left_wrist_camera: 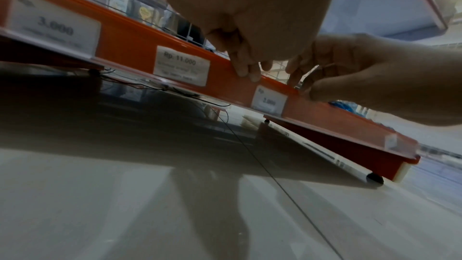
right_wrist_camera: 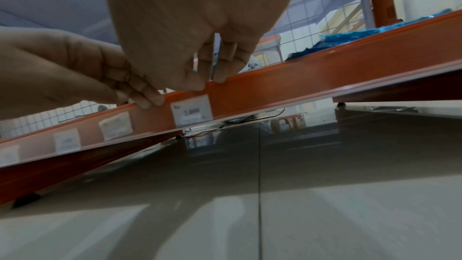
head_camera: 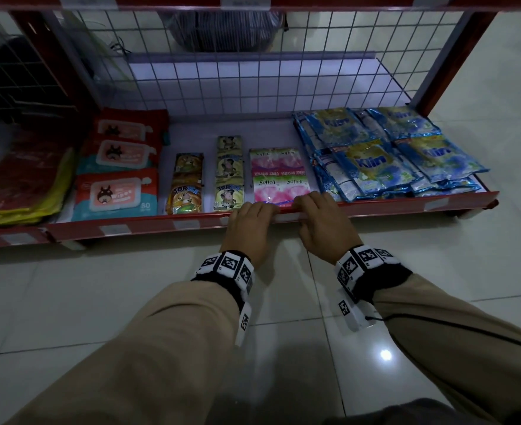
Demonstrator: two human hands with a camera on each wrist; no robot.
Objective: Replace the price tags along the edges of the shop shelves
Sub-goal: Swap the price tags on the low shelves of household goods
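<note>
Mid-swap, by judgement, at bottom shelf edge strip (head_camera: 375,207); left hand (head_camera: 251,230) and right hand (head_camera: 320,222) with fingertips curled onto strip's top lip, either side of small price tag (left_wrist_camera: 269,100); whether pinching, cannot tell; next: probably work tag free of strip.

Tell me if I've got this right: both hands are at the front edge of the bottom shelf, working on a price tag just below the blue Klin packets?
Not quite. Both hands, left hand and right hand, are at the bottom shelf's front edge, but the head view puts the price tag between them below the pink Soffell packets; the blue Klin packets lie further right.
</note>
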